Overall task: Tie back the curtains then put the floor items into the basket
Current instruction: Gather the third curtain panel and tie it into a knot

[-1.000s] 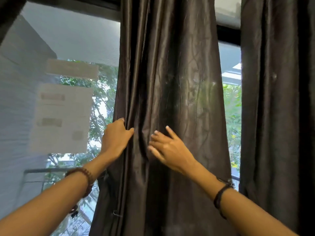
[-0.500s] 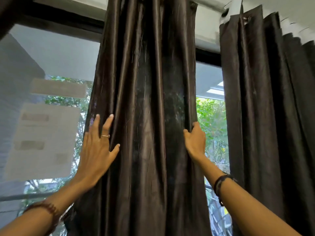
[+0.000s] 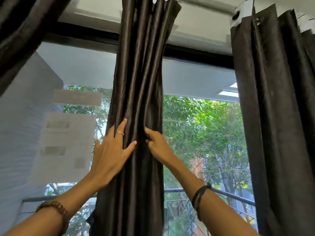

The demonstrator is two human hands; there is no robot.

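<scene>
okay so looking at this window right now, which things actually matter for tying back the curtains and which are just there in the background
Part of the job:
- middle curtain, bunched narrow
- left hand, flat against its left side
- right hand, fingers pinching its folds
- right curtain
- left curtain

Just there:
- window frame
- balcony railing
- trees
- No tieback, basket or floor items in view.
</scene>
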